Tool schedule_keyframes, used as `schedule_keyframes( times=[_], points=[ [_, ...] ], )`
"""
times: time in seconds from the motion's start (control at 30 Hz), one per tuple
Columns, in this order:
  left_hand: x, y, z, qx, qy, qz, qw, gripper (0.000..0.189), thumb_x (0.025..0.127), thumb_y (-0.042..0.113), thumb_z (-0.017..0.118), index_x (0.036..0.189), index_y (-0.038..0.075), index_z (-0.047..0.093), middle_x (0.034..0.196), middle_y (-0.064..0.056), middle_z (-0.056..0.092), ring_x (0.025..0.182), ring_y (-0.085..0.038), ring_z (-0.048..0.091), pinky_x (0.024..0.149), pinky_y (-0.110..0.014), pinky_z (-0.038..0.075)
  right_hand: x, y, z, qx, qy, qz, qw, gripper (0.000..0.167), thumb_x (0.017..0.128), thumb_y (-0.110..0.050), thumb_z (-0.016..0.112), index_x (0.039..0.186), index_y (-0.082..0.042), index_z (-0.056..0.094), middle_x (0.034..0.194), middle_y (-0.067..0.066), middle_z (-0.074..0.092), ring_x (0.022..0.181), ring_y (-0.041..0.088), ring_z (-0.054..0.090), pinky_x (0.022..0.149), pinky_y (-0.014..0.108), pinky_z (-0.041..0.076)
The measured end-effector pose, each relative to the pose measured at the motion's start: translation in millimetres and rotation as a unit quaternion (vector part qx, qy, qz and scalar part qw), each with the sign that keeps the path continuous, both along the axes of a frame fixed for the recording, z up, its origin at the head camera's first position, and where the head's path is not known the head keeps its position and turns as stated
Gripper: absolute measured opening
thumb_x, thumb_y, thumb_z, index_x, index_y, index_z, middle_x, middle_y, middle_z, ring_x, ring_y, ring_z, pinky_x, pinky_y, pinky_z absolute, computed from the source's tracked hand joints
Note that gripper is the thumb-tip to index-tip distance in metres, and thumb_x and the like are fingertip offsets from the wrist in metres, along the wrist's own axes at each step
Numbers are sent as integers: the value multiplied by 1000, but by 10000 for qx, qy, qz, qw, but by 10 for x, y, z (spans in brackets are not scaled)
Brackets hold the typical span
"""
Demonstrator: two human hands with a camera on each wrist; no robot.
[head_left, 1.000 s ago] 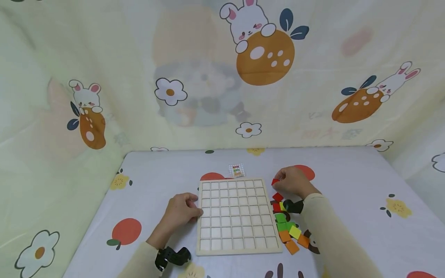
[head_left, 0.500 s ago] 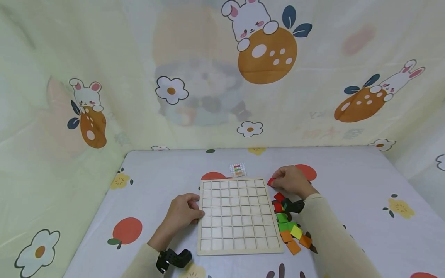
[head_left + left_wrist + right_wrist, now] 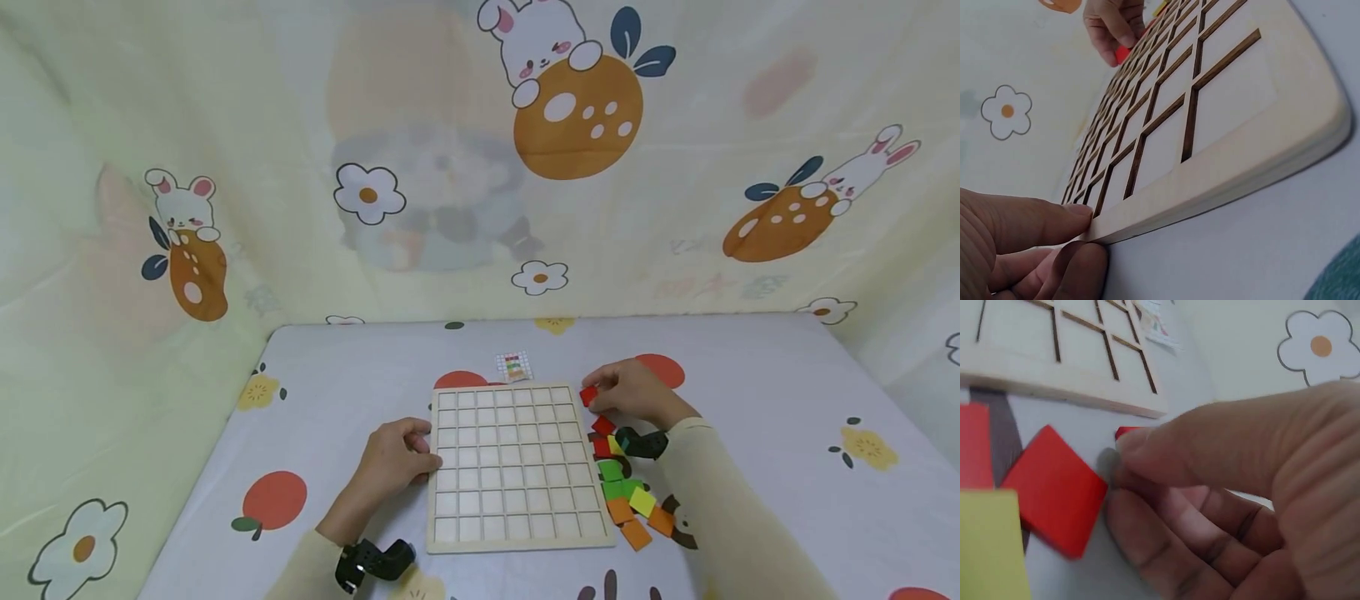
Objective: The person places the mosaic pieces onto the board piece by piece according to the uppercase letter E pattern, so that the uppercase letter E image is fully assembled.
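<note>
The wooden grid board [image 3: 519, 455] lies flat on the table, its square cells bare. My left hand [image 3: 393, 458] grips the board's left edge; in the left wrist view the thumb [image 3: 1041, 219] sits on the rim and the curled fingers are at its side. Just off the board's far right corner, my right hand [image 3: 633, 392] pinches a red square tile [image 3: 588, 396] between thumb and fingers. The right wrist view shows only a sliver of that tile, mostly hidden by the thumb. Beside it lies another red tile [image 3: 1054, 494].
Along the board's right side lie loose green tiles [image 3: 611, 472], orange tiles [image 3: 636, 534] and yellow tiles [image 3: 642, 502]. A small pattern card [image 3: 513, 367] is behind the board. A printed cloth wall [image 3: 450, 300] rises at the table's back edge.
My right hand first slid slightly left toward the board with the red tile, then drew back a little to the right. My left hand stays on the board.
</note>
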State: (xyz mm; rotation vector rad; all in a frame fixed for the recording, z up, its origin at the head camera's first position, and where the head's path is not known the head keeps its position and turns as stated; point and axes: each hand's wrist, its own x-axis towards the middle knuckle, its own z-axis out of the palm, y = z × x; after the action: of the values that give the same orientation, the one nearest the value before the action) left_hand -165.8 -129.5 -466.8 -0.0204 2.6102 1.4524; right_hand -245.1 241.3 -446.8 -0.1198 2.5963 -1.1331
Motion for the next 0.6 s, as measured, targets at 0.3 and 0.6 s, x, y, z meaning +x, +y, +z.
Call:
schedule_keyframes(
  times=[0.3,0.6],
  points=[
    [8,8,-7,140,-35,34,9999,51,81,-1,84,129,-6,66,87,-7,61,65,-15,60,57,-28,57,-6,-19,53,940,333,197,9948,30,87,-13,80,114,-3,75,93,7,67,88,24,57,67,31,52],
    [13,-1,-17,276,-14,75,9996,51,81,-1,84,128,-6,66,88,-7,62,64,-14,60,56,-26,56,39,-29,54,852,292,64,9959,26,87,-18,81,108,-5,74,74,5,57,74,21,55,60,30,46]
  ],
)
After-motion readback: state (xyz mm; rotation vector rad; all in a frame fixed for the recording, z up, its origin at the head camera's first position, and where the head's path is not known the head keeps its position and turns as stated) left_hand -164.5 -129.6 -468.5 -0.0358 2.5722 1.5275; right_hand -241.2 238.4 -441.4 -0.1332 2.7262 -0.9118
